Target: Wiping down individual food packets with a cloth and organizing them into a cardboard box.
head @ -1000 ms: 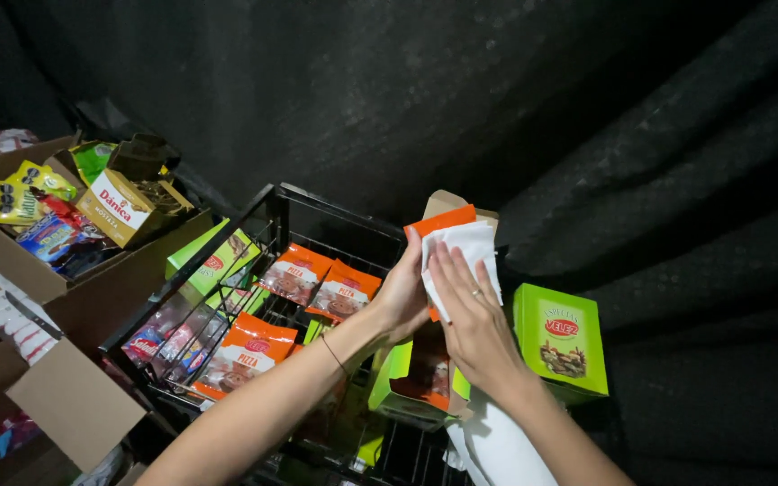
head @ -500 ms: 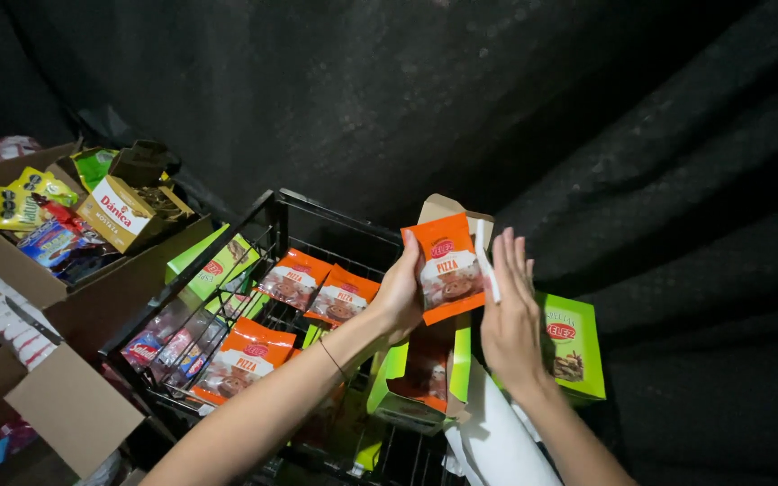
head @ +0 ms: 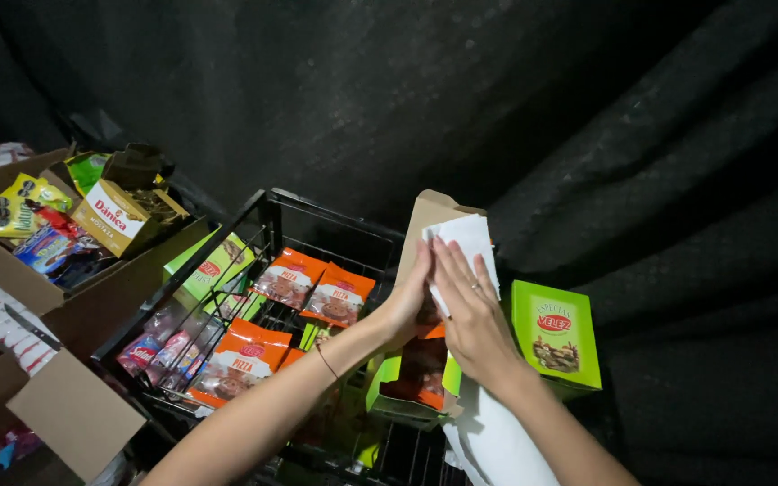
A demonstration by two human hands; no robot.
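Three orange packets (head: 288,279) in the wire basket (head: 335,216), one green box (head: 556,333).

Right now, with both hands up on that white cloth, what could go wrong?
The orange packet is squeezed between the left hand and the right hand under the white cloth; it might slip into the black wire basket. The right arm passes close to the green box and could knock it over.

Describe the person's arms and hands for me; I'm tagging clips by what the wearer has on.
Both forearms are bare, with no sleeves and no gloves in view. The right hand wears a thin ring on one finger. The left hand shows no ring that I can make out, but a fine dark bracelet or string circles that wrist. No watch is visible on either wrist.
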